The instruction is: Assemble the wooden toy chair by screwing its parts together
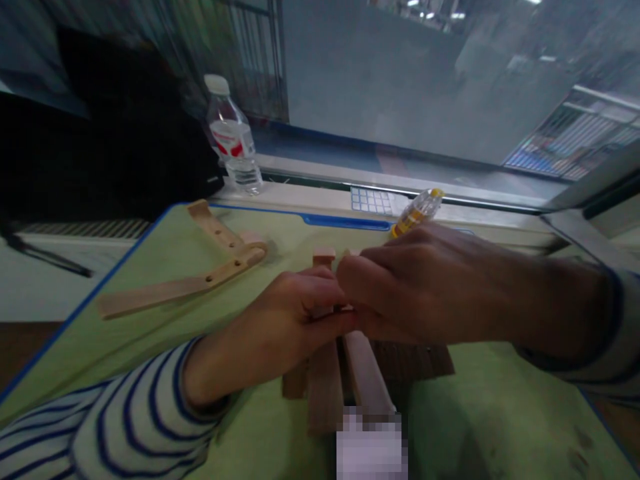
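Two pale wooden bars lie side by side near the middle of the table: the left wooden bar (325, 393) and the right wooden bar (369, 373). My left hand (287, 317) is closed over the left bar, thumb and fingers pressed together. Against its fingertips, my right hand (405, 283) is closed in a pinch above the bars; what it pinches is hidden. Under the bars rests a brown corrugated piece (420, 361). To the left lie angled wooden pieces with holes (223, 272), joined at a rounded end.
The green table (495, 413) has a blue edge and a blue recess (345, 221) at the back. On the sill stand a clear water bottle (234, 143) and a tilted yellow-capped bottle (417, 212). Black cloth (100, 153) hangs at the left. A pixelated patch covers the bars' near end.
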